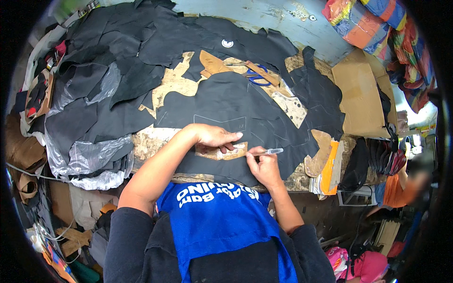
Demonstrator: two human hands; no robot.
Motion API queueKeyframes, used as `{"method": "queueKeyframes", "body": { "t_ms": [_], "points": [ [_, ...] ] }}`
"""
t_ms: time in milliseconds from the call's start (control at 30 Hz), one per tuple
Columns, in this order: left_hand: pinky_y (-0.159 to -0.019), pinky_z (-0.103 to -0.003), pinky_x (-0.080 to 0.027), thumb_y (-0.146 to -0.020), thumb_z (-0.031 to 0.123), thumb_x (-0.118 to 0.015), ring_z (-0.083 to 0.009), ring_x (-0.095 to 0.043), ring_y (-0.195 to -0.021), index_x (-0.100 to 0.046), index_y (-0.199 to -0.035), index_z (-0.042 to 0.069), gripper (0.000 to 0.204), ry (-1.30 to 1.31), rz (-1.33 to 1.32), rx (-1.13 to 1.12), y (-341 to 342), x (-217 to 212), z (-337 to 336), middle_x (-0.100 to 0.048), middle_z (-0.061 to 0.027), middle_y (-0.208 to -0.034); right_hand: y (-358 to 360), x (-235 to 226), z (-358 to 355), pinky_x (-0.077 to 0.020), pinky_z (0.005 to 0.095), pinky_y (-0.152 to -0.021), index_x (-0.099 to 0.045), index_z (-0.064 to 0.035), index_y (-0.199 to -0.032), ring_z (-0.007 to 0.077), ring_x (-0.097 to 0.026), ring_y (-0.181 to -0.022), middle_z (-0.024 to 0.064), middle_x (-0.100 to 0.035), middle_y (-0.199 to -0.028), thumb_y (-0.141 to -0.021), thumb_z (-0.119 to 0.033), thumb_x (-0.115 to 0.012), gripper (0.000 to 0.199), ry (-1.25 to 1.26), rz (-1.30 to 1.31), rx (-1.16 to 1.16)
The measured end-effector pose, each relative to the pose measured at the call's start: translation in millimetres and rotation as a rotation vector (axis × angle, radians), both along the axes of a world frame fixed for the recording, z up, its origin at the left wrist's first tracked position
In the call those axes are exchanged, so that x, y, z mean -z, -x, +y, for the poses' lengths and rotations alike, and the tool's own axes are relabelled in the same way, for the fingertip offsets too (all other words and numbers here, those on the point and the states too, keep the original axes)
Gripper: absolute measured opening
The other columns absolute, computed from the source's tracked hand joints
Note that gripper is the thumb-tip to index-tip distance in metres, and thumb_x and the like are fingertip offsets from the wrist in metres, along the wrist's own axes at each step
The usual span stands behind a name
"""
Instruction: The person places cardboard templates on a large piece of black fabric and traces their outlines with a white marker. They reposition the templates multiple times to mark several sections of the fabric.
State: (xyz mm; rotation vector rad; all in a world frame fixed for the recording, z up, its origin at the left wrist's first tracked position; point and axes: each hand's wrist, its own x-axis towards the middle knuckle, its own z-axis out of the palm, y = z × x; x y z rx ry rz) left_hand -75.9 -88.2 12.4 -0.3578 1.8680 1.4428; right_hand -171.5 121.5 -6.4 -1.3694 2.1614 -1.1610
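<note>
A large sheet of black leather-like material (212, 101) lies across the worktable in front of me. On its near part sits a small tan pattern piece (236, 153) with a curved lower edge. My left hand (212, 136) holds this piece down with curled fingertips, its thumb pointing right. Pinched in my right hand (264, 168) is a slim pen (271, 152) with a clear barrel, its tip side at the pattern's right end. Just beyond my left hand, a pale outline (220, 116) is drawn on the black sheet.
Blue-handled scissors (258, 75), a brown pattern (213, 65) and a spotted pattern (290, 108) lie farther back. Black scraps and clear plastic (94, 160) pile up at left. A cardboard box (356, 94) stands right, beyond stacked patterns (328, 167). Another person (401, 188) is at far right.
</note>
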Motion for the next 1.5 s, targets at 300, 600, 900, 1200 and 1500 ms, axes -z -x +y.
{"method": "queueKeyframes", "body": {
  "t_ms": [300, 600, 900, 1200, 1500],
  "points": [
    [-0.103, -0.063, -0.019, -0.090, 0.044, -0.047, -0.0226, -0.038, -0.130, -0.042, -0.134, 0.009, 0.056, 0.776, 0.559, 0.010, -101, -5, 74, -0.043, -0.0085, -0.139, -8, 34, -1, -0.0500, 0.0245, -0.066, -0.058, 0.0023, -0.086, 0.0113, -0.063, -0.075, 0.0085, -0.066, -0.081, -0.087, -0.006, -0.060, 0.009, 0.165, -0.165, 0.128],
    [-0.101, -0.054, -0.025, -0.081, 0.021, -0.062, -0.0243, -0.049, -0.118, -0.056, -0.121, 0.010, 0.042, 0.846, 0.484, -0.440, -158, 8, 73, -0.053, -0.0077, -0.130, -7, 34, 0, -0.0520, 0.0271, -0.064, -0.060, 0.0018, -0.085, 0.0158, -0.066, -0.073, 0.0101, -0.067, -0.079, -0.086, -0.008, -0.061, 0.010, 0.108, -0.123, 0.171],
    [-0.091, -0.042, -0.038, -0.065, 0.009, -0.072, -0.0296, -0.056, -0.101, -0.065, -0.104, 0.006, 0.039, 0.866, 0.619, -0.682, -151, 28, 58, -0.065, -0.0124, -0.101, -5, 42, 0, -0.0512, 0.0268, -0.062, -0.061, 0.0014, -0.086, 0.0145, -0.065, -0.072, 0.0104, -0.066, -0.080, -0.086, -0.008, -0.062, 0.010, 0.210, -0.240, 0.188],
    [-0.068, -0.028, -0.052, -0.070, -0.002, -0.068, -0.0199, -0.065, -0.074, -0.068, -0.091, 0.000, 0.021, 0.653, 0.763, -0.771, -131, -3, 67, -0.067, -0.0121, -0.086, -12, 11, 0, -0.0511, 0.0268, -0.066, -0.057, 0.0017, -0.097, 0.0148, -0.064, -0.077, 0.0106, -0.063, -0.087, -0.090, -0.010, -0.057, 0.013, 0.204, -0.609, 0.060],
    [-0.075, -0.030, -0.050, -0.069, 0.007, -0.075, -0.0212, -0.063, -0.082, -0.067, -0.094, 0.000, 0.027, 0.433, 0.789, -0.761, -72, -1, 93, -0.066, -0.0128, -0.090, -3, 3, 15, -0.0468, 0.0169, -0.065, -0.053, -0.0049, -0.097, 0.0034, -0.053, -0.072, 0.0002, -0.057, -0.090, -0.076, 0.004, -0.069, 0.028, 0.379, -0.599, 0.210]
  ]
}}
